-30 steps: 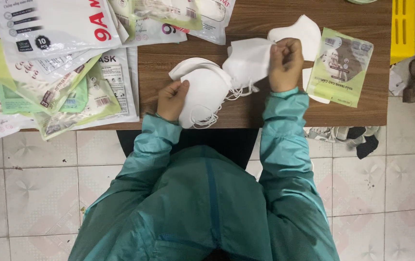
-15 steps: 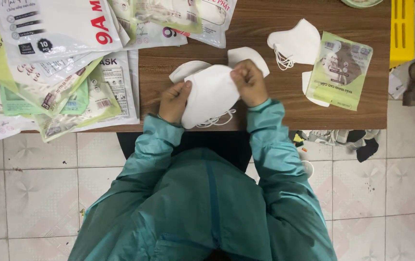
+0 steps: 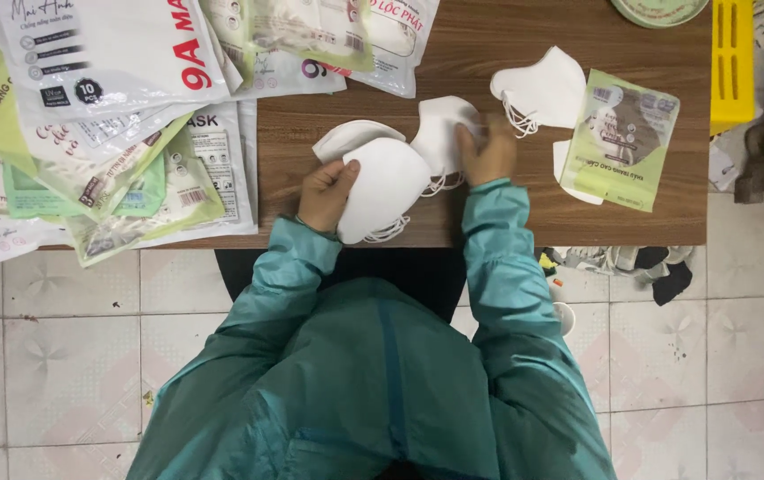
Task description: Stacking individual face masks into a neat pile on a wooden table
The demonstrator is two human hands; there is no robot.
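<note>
Brown wooden table (image 3: 524, 222), white masks (image 3: 546, 87), green packet (image 3: 624, 142), heaped mask packets (image 3: 106, 116)

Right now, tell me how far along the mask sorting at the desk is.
Done: nothing sealed that the view shows; one green pouch lies flat with a white mask beside it. In hand: the left hand holds a stack of white masks, and the right hand grips another mask. Left: the loose masks and the heap of packets on the table.

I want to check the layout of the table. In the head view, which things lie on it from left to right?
Pile of packets → left hand → white mask → right hand → loose mask → green packet → yellow crate.
</note>
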